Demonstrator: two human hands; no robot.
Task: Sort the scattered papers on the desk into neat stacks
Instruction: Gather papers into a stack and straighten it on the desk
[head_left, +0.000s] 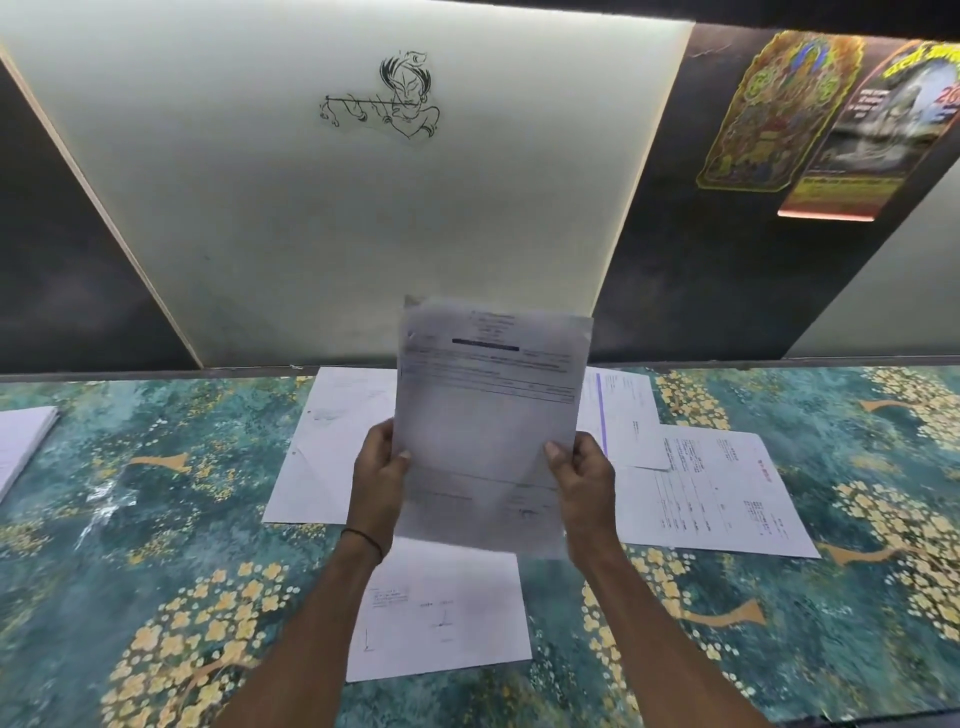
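A: Hands?
B: We see both raised and apart. The left hand (382, 475) pinches the left edge of the white printed paper sheet (488, 415), thumb on the front. The right hand (582, 478) pinches its right edge the same way. That sheet is in the air, roughly upright, blurred, over the teal tabletop with gold flowers (156, 519).
A: Other papers?
B: All lie flat on the tabletop. Relative to the held sheet:
- creased white sheet (322, 447) to the left, partly behind it
- white sheet with a small diagram (447, 613) below it, between the forearms
- white sheet with a purple stripe (623, 415) just right, overlapping a white table-printed sheet (727, 493) further right
- white paper stack (21, 441) far left, well apart
A: Anything else?
B: Thin black wrist thread (363, 538) on the left wrist. We cannot read any of the print.
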